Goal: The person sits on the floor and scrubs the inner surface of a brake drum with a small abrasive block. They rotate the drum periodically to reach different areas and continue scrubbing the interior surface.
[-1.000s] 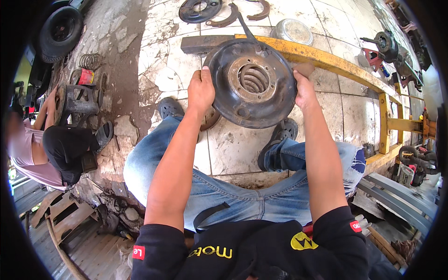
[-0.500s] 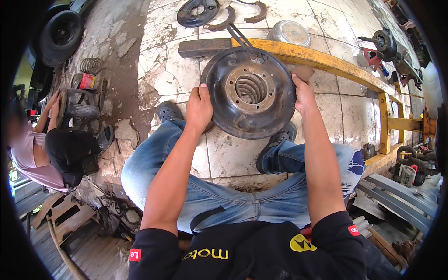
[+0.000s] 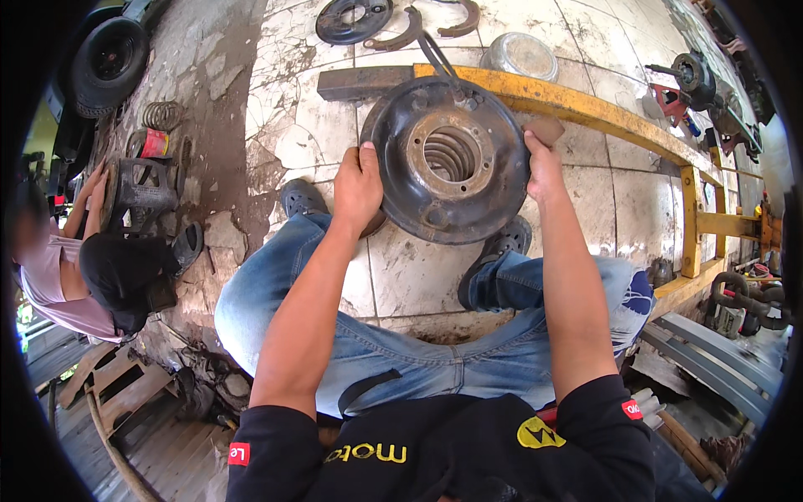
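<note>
Looking down from the head camera, I see the person's two bare hands gripping a black plate [image 3: 452, 215], round and dished, one at each side. The left hand [image 3: 358, 188] clasps the left rim, its thumb on the upper face and its fingers curled out of sight beneath. The right hand [image 3: 544, 167] pinches the opposite rim; a flat brown piece [image 3: 545, 130] sticks out beyond its fingertips, and I can't tell whether it is held too.

The plate is in front of the person's knees, above the tiled floor [image 3: 401, 280], its far edge overlapping a yellow beam [image 3: 602, 113]. Being round, it has no long axis across its face; its central axis points up toward the wearer's head, the rusty bolt-holed ring [image 3: 438, 186] facing up. From the far edge a dark strap [image 3: 437, 55] runs away from the person, leaning left. Through the middle hole I see a coil spring [image 3: 447, 155]; whether the plate rests on it, I can't tell.

Past the beam lie a second black plate [image 3: 376, 21], two curved shoes [image 3: 400, 38] and a silver round pan [image 3: 519, 57]. Over at the left, a co-worker [image 3: 71, 268] sits near a dark stool [image 3: 146, 186].
</note>
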The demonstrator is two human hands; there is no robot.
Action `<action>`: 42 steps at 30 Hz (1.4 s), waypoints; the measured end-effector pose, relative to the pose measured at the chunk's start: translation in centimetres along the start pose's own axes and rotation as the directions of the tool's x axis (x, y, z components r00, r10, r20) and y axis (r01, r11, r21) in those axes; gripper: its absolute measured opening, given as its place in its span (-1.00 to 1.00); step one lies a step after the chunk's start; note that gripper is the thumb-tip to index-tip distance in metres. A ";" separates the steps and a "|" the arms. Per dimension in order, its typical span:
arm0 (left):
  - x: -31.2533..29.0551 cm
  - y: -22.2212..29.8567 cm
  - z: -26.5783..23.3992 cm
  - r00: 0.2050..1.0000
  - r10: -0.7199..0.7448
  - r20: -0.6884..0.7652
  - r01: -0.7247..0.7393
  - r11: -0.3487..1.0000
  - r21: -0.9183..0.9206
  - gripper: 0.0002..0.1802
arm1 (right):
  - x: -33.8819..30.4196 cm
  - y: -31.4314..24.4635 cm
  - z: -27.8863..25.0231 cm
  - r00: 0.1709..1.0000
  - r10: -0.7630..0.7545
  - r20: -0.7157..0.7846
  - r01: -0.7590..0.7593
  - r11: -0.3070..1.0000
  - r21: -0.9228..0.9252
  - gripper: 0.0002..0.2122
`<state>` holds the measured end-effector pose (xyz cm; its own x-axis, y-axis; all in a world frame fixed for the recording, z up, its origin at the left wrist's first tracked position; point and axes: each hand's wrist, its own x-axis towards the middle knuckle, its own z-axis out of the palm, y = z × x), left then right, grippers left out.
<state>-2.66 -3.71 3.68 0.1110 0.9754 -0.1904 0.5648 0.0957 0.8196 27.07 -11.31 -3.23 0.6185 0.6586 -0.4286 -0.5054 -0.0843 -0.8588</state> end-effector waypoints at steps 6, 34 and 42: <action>-0.1 -0.2 -0.4 1.000 -0.027 0.002 0.026 0.999 0.020 -0.43 | -1.3 -0.2 0.7 1.000 -0.002 -0.008 0.002 1.000 0.010 -0.76; 1.3 0.8 0.5 0.999 0.033 0.032 -0.038 0.987 0.155 -0.43 | -8.8 -2.9 5.7 0.863 -0.153 0.482 0.502 0.144 -0.853 -0.62; 1.6 0.7 0.3 0.998 0.024 0.062 -0.038 0.974 0.225 -0.44 | -12.6 -0.1 4.2 0.408 -0.176 0.896 0.894 -0.123 -0.432 -0.67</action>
<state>-1.83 -2.19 3.74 0.1752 0.9632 -0.2038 0.7295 0.0120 0.6838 16.82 -16.41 3.44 -0.1976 0.9535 0.2274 0.8747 0.2762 -0.3982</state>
